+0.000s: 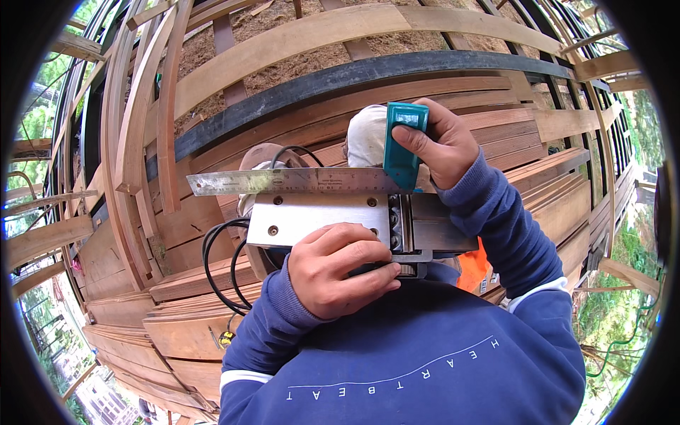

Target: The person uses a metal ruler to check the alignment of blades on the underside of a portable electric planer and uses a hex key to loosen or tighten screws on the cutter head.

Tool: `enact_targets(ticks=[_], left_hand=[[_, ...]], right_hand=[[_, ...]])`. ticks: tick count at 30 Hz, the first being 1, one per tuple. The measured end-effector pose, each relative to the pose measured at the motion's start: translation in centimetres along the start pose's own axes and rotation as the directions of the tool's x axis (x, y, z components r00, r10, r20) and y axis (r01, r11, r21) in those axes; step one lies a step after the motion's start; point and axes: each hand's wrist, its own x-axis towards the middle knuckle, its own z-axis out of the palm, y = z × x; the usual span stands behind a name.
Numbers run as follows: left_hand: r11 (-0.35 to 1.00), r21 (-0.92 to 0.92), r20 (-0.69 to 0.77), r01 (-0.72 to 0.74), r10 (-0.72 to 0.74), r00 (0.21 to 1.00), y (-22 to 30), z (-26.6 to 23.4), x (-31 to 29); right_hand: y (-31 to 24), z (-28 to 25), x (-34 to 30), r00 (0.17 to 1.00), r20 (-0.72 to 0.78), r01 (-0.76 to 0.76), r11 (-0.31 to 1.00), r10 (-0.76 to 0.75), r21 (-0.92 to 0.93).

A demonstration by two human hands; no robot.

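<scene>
My right hand [450, 142] grips the teal stock of a try square [406, 152], thumb pressed on its face. The square's steel blade reaches left, along the far edge of an electric planer [312, 212] lying sole up. Whether blade and sole touch, I cannot tell. My left hand [343, 269] is curled over the planer's near edge, its fingers on the silver sole plate beside the cutter slot [402, 223]. Right of that slot is the darker part of the sole [443, 223]. The planer's underside is hidden.
A black cord [209, 258] loops left of the planer. My shoes [368, 134] are just beyond it. Stacked boards [184, 329] lie at left and right, with a yellow tape measure [227, 338] on the left. A dark beam [283, 88] crosses ahead. Something orange [473, 268] shows beneath my right arm.
</scene>
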Motion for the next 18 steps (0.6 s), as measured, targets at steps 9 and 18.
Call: enact_targets(ticks=[9,18], left_hand=[[1.0,0.005,0.004,0.0,0.0,1.0,0.02,0.03,-0.08],[1.0,-0.001,0.003,-0.001,0.001,1.0,-0.01,0.1,-0.08]], right_hand=[[-0.13,0.05,0.01,1.0,0.01,-0.009,1.0,0.009,0.003],[-0.08,0.05,0.0,1.0,0.019,-0.009,1.0,0.008,0.022]])
